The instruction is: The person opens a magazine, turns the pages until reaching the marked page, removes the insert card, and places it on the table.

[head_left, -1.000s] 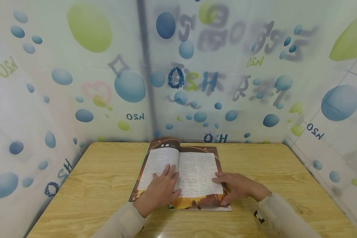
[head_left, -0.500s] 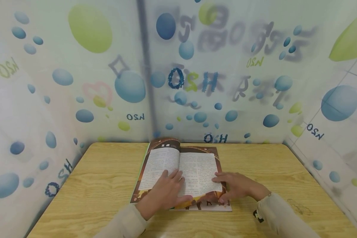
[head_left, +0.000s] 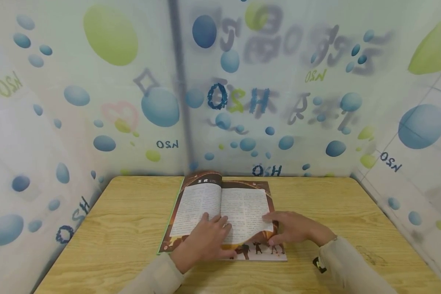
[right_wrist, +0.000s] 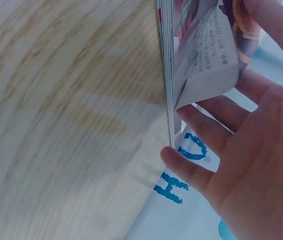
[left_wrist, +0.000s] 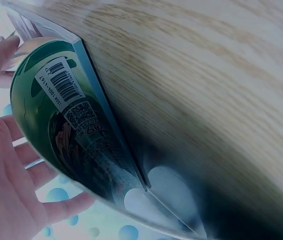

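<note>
An open magazine [head_left: 242,212] lies on the wooden table, with dense text on both pages and brown picture borders. My left hand [head_left: 207,241] rests across its lower middle near the fold, fingers spread and fairly straight. In the left wrist view, the green back cover [left_wrist: 46,105] with a barcode bows up beside that hand [left_wrist: 11,170]. At the right edge, my right hand [head_left: 297,228] holds a page [right_wrist: 211,60] between thumb and fingers. The page's lower corner curls up, baring a picture of small dark figures [head_left: 257,248] on the sheet beneath.
The light wooden table [head_left: 132,216] extends on both sides of the magazine. A pale curtain [head_left: 301,118] printed with blue and green bubbles stands behind and around the table. A small dark object [head_left: 319,264] shows at the right sleeve's cuff.
The page's lower right corner has curled up further in my right hand, showing more of the picture below. My left hand has slid slightly right and toward the near edge.
</note>
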### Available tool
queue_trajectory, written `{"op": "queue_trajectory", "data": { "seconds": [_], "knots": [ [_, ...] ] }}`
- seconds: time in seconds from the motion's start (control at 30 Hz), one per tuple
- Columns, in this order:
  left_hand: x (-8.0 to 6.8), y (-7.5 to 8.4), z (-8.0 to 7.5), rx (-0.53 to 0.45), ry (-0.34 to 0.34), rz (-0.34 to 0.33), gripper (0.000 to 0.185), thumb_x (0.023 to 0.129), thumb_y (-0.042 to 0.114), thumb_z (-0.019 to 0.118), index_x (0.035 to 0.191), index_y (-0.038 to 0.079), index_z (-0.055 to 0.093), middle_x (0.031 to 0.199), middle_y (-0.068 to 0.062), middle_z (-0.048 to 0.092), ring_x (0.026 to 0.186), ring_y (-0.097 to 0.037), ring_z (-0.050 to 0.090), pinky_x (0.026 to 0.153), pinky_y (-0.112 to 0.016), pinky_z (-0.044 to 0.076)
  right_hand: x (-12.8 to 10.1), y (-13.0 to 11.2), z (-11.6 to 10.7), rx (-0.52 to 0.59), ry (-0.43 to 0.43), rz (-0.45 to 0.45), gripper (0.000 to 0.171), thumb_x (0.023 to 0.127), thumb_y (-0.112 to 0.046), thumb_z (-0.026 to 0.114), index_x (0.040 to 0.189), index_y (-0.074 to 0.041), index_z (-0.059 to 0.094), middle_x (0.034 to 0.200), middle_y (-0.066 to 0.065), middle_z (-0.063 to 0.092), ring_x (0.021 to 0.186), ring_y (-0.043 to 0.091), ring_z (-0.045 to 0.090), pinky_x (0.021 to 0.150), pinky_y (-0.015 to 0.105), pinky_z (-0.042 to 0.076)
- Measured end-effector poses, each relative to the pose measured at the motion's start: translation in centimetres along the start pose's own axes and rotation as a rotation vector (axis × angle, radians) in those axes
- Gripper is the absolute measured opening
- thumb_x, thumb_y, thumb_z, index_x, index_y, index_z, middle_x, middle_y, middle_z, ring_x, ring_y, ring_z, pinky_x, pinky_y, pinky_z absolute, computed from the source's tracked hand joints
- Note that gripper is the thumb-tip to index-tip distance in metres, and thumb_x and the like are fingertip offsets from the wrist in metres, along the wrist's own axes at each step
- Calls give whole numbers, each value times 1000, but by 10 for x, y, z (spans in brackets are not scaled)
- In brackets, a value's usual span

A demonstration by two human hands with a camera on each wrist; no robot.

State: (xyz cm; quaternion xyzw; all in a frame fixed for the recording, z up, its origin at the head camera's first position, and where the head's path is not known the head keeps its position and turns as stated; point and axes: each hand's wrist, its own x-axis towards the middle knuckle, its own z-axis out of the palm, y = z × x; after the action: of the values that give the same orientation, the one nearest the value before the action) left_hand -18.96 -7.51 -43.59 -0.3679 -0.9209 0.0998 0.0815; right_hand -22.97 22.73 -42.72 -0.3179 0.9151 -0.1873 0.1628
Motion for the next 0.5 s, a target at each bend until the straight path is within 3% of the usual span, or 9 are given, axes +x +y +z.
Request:
{"op": "queue_trajectory", "data": {
  "seconds": [0.13, 0.27, 0.4, 0.5],
  "knots": [
    [0, -2, 2, -26, 41, 6, 68, 91, 68, 51, 134, 17, 60, 131, -5, 61, 114, -22, 62, 87, -50, 52, -3, 4, -4, 35, 11, -6, 83, 87, -58, 68, 145, -2, 48, 147, 17, 49, 134, 39, 47, 104, 59, 40],
    [0, -5, 4, -73, 131, 23, 77, 92, 61, 56, 152, 17, 39, 142, -7, 54, 117, -23, 61, 86, -48, 52, -5, 10, -10, 95, 36, 9, 84, 88, -57, 67, 149, -4, 44, 149, 18, 46, 135, 42, 44, 105, 62, 38],
    [2, -7, 4, -73, 263, 83, 93, 88, 57, 66, 159, 17, 21, 157, -10, 37, 132, -24, 50, 96, -47, 50, -6, 12, -16, 165, 60, 10, 81, 92, -51, 65, 152, -4, 38, 151, 20, 43, 137, 45, 40, 105, 66, 34],
    [4, -8, 2, -33, 338, 145, 96, 86, 52, 72, 160, 20, 19, 164, -10, 23, 145, -24, 33, 108, -49, 41, -7, 11, -19, 193, 70, 10, 72, 98, -45, 59, 153, -4, 37, 151, 21, 43, 138, 45, 39, 105, 68, 32]
  ]
}}
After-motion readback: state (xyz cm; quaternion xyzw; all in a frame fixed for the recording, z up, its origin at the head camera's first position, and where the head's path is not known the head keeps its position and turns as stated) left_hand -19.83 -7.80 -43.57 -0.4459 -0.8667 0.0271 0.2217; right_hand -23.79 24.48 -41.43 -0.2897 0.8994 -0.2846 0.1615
